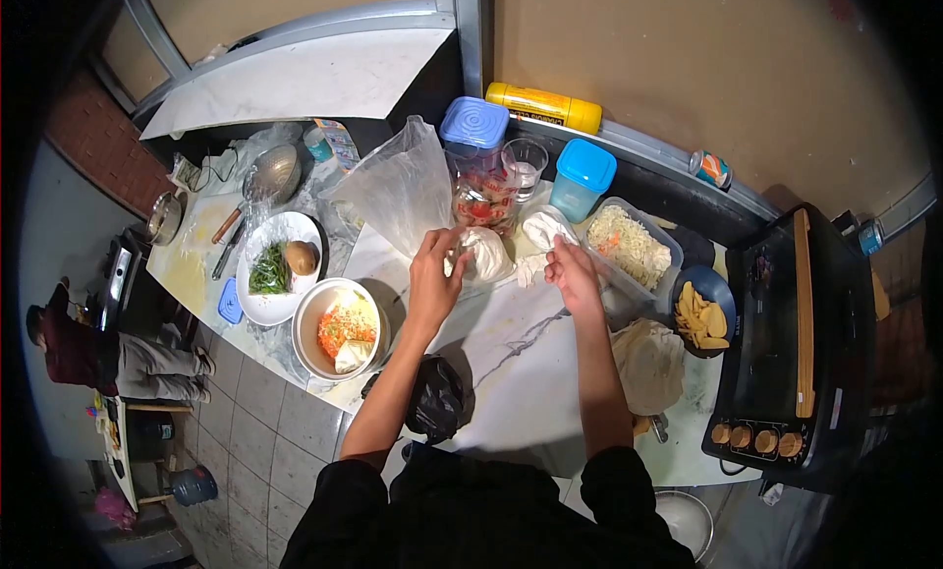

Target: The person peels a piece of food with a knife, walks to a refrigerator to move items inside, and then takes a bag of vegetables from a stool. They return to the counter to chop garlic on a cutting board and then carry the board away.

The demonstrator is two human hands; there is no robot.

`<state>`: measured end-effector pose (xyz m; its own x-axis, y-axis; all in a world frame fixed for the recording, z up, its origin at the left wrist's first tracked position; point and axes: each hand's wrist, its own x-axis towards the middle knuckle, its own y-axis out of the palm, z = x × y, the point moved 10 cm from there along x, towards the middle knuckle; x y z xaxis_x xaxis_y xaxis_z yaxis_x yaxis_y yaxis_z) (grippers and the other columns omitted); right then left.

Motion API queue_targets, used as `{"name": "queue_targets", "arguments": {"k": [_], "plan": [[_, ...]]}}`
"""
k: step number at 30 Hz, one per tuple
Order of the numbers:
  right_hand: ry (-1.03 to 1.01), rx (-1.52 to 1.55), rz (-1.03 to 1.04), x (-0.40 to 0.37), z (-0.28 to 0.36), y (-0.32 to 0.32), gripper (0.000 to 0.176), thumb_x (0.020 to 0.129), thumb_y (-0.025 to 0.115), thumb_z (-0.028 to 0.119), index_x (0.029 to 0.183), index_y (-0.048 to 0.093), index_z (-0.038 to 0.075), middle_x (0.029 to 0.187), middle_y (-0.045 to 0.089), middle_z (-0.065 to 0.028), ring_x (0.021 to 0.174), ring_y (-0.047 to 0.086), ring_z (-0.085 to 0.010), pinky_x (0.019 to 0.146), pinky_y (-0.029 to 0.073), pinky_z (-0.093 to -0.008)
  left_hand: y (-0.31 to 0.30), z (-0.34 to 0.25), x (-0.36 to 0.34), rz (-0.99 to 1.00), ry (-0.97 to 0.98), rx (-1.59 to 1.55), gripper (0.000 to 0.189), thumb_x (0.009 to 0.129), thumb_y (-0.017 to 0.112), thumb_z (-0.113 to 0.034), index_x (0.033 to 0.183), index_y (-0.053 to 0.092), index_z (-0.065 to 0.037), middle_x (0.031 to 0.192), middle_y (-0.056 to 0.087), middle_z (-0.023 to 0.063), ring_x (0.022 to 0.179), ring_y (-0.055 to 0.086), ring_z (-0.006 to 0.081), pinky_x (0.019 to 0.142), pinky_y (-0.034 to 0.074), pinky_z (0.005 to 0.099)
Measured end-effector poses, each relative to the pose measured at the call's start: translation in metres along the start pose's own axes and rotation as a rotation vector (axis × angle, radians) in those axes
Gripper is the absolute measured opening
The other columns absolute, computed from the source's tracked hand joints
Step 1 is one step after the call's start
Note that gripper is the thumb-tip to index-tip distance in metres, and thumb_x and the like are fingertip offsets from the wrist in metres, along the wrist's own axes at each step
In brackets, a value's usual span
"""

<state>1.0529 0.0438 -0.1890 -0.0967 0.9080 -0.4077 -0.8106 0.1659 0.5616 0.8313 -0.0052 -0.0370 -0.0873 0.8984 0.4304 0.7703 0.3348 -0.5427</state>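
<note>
My left hand (434, 279) is at a white bundle (486, 255) that looks like a plastic bag, its fingers curled at the bundle's left side. My right hand (572, 272) has its fingers bent together at the lower edge of a second white bundle (542, 227); what lies between the fingertips is too small to name. Behind my left hand stands a clear plastic bag (398, 186). To the left is a white bowl (381, 358) with orange and white shredded food (346, 323). A container of pale shredded food (629, 245) lies right of my right hand.
A plate (280, 309) with greens, a black bag (437, 397), a glass (524, 166), a blue-lidded container (582, 181), a dark bowl (722, 284) of yellow slices and a black oven (786, 343) surround the work area. Another person (88, 353) stands at the far left.
</note>
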Motion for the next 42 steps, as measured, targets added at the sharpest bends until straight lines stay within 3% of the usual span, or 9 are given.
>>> {"name": "queue_targets", "arguments": {"k": [6,9,17,23,27,34,36,39,42], "plan": [[-0.826,-1.015,-0.22,-0.034,0.057,0.032,0.028,0.081,0.069,0.02,0.08,0.047,0.001,0.066,0.053,-0.0082,0.052,0.053,-0.017,0.049,0.042,-0.0301,0.022,0.006,0.005,0.01,0.113,0.105,0.029,0.073,0.066,-0.004,0.102,0.063,-0.003,0.087,0.061,0.0152,0.079,0.057,0.0334,0.069,0.045,0.0411],[-0.785,-1.232,-0.357,-0.022,0.061,0.033,0.027,0.082,0.064,0.022,0.081,0.049,-0.001,0.068,0.057,-0.0179,0.059,0.057,-0.0363,0.057,0.045,-0.0426,0.038,0.007,0.005,0.042,0.14,0.143,0.026,0.071,0.067,-0.004,0.097,0.065,-0.003,0.086,0.062,0.0144,0.078,0.057,0.0334,0.069,0.046,0.0407],[-0.644,-1.425,-0.507,0.003,0.068,0.053,0.03,0.086,0.056,0.023,0.096,0.051,-0.004,0.078,0.061,-0.0269,0.076,0.059,-0.045,0.065,0.046,-0.0502,0.033,0.013,0.015,0.018,0.124,0.132,0.028,0.071,0.068,-0.005,0.099,0.064,-0.004,0.085,0.063,0.0147,0.076,0.058,0.0338,0.067,0.047,0.04],[-0.713,-1.303,-0.285,0.002,0.041,0.037,0.018,0.084,0.057,0.014,0.091,0.053,-0.002,0.077,0.061,-0.0223,0.078,0.059,-0.0422,0.068,0.046,-0.0472,-0.005,0.007,0.002,0.116,-0.004,-0.234,0.037,0.077,0.069,-0.006,0.113,0.058,-0.002,0.102,0.062,0.0163,0.097,0.062,0.0275,0.081,0.05,0.0332],[-0.827,-1.217,-0.18,-0.029,0.03,0.027,0.014,0.081,0.061,0.011,0.083,0.052,0.001,0.067,0.059,-0.0148,0.06,0.06,-0.0262,0.056,0.046,-0.0362,-0.05,0.011,-0.018,0.071,-0.203,-0.346,0.031,0.082,0.065,-0.008,0.111,0.058,0.001,0.106,0.062,0.0127,0.095,0.062,0.019,0.084,0.049,0.0297],[-0.854,-1.097,0.002,-0.082,0.042,0.098,0.016,0.08,0.063,0.01,0.089,0.056,-0.001,0.079,0.061,-0.014,0.064,0.06,-0.028,0.058,0.047,-0.0334,-0.096,-0.002,-0.065,0.101,-0.278,-0.489,0.027,0.086,0.061,-0.009,0.11,0.058,0.003,0.097,0.063,0.0065,0.086,0.059,0.0113,0.083,0.047,0.0266],[-0.731,-1.112,0.041,-0.076,0.04,0.119,0.025,0.079,0.065,0.011,0.099,0.057,-0.001,0.09,0.059,-0.0156,0.076,0.059,-0.0301,0.068,0.047,-0.0365,-0.102,0.001,-0.083,0.11,-0.31,-0.517,0.027,0.087,0.061,-0.01,0.11,0.059,0.002,0.095,0.063,0.0058,0.085,0.058,0.0108,0.082,0.047,0.0262],[-1.115,-1.362,0.119,-0.092,0.042,0.168,0.04,0.075,0.067,0.009,0.113,0.056,0.002,0.107,0.054,-0.0164,0.101,0.05,-0.0354,0.089,0.038,-0.0426,-0.104,-0.003,-0.107,0.245,-0.364,-0.501,0.028,0.088,0.06,-0.016,0.11,0.059,0.0,0.106,0.063,0.0073,0.099,0.058,0.0148,0.086,0.046,0.0291],[-1.078,-1.524,0.062,-0.058,0.024,0.162,0.039,0.077,0.066,0.01,0.113,0.056,0.001,0.104,0.054,-0.0171,0.097,0.05,-0.0364,0.086,0.038,-0.0422,-0.12,-0.003,-0.121,0.187,-0.36,-0.503,0.027,0.087,0.062,-0.014,0.109,0.06,0.002,0.098,0.064,0.0076,0.092,0.059,0.0136,0.085,0.046,0.027]]}}
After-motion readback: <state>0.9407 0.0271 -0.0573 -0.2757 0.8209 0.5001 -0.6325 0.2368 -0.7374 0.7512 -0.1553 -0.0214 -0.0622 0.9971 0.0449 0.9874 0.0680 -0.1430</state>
